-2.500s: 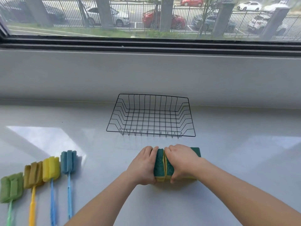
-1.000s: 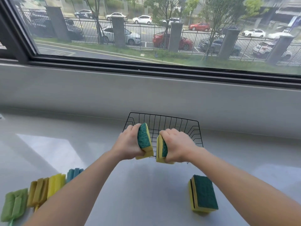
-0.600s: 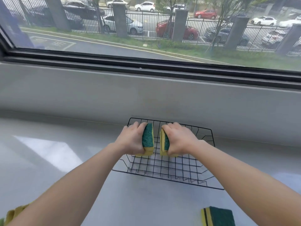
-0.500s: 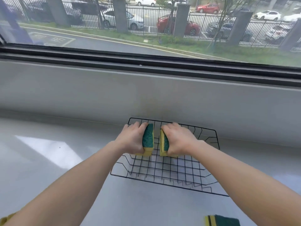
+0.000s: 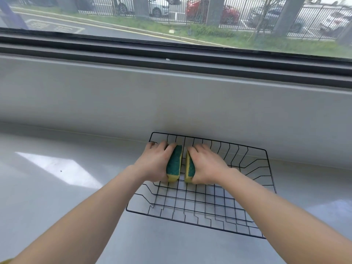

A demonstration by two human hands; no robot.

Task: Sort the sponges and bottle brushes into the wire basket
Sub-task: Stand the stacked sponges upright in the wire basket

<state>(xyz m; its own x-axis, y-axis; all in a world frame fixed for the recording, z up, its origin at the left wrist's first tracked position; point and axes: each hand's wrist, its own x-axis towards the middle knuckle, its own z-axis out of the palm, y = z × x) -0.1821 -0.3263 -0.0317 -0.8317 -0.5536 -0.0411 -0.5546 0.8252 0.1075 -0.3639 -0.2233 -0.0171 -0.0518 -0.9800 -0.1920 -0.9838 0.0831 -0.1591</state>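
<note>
A black wire basket stands on the grey counter against the wall. Both my hands are inside it, toward its back left part. My left hand grips a yellow sponge with a green scouring face, held on edge. My right hand grips a second yellow and green sponge the same way. The two sponges stand side by side, a narrow gap between them, low over the basket's floor. I cannot tell whether they touch it. The bottle brushes and the other sponges are out of view.
The grey counter spreads left and in front of the basket. A grey wall rises right behind the basket, under a dark window frame. A bit of yellow shows at the bottom left corner.
Both hands carried their sponges from in front of the basket into it and lowered them toward its floor. The view shifted, so the brushes and the remaining sponges left the frame.
</note>
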